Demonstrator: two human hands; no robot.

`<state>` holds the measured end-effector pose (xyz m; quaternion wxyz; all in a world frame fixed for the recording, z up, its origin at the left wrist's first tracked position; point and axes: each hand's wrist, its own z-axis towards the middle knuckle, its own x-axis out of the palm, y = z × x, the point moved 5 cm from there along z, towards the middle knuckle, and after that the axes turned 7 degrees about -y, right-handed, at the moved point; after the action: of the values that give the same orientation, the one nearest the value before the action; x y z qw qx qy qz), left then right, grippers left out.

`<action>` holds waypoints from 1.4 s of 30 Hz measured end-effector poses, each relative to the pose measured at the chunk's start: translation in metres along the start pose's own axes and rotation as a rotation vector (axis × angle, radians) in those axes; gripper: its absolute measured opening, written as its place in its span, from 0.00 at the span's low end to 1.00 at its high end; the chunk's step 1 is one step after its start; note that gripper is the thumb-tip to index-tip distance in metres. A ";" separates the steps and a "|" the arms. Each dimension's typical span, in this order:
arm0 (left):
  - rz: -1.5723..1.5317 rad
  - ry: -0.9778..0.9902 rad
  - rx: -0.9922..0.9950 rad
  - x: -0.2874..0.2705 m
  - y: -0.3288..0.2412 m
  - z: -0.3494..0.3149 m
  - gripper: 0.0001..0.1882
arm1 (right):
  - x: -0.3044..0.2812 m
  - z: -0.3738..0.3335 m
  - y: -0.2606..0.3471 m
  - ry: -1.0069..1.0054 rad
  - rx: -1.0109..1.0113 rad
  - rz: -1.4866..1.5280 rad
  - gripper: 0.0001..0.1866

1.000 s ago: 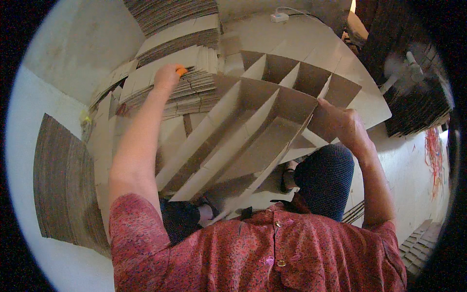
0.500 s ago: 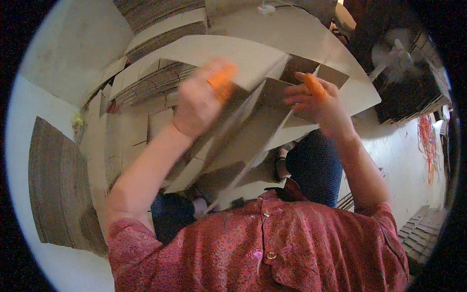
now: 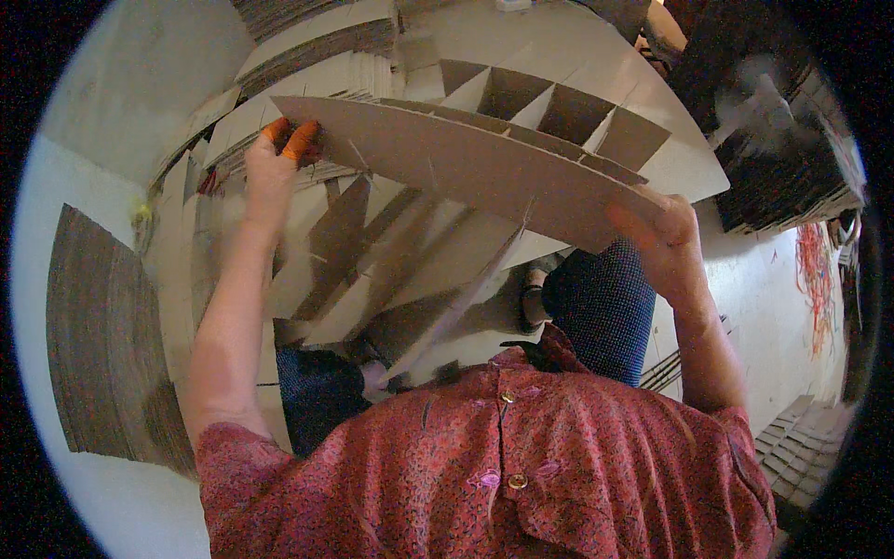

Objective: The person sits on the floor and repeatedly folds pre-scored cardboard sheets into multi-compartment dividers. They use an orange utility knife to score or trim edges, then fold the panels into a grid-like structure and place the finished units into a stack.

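A long grey-brown cardboard strip (image 3: 447,158) with slits along its edge stretches between my hands. My left hand (image 3: 279,154), with orange coverings on its fingertips, pinches the strip's left end. At the other end my right hand (image 3: 666,233) grips the strip; its fingers are partly hidden and blurred. Beneath and behind the strip stands a partly assembled cardboard divider (image 3: 545,107), its crossing strips forming open cells. Other strips of it slant toward my lap.
A stack of cardboard strips (image 3: 345,79) lies behind my left hand. Larger cardboard stacks stand at the far left (image 3: 112,345) and at the right (image 3: 782,158). Red strings (image 3: 815,289) hang at the right. Finished-looking dividers (image 3: 805,447) lie at the lower right.
My hands have moved apart, the left outward to the left and the right slightly down and right. A long cardboard strip is now held between them across the divider.
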<state>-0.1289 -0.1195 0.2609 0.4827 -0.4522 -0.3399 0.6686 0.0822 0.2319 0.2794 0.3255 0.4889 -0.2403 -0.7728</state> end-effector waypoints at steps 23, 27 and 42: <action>0.402 0.199 0.274 0.033 -0.053 -0.107 0.14 | 0.029 -0.003 -0.009 0.090 0.022 0.102 0.26; 0.591 0.510 0.477 0.080 -0.077 -0.169 0.13 | 0.035 0.003 -0.016 0.119 -0.173 -0.003 0.26; 0.751 -0.048 0.584 0.012 -0.046 -0.095 0.15 | 0.044 0.018 0.008 -0.002 -0.417 -0.341 0.29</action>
<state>-0.0266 -0.0922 0.2646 0.3068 -0.3737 0.0381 0.8745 0.0540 0.1948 0.2657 0.2841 0.4439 0.0096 -0.8498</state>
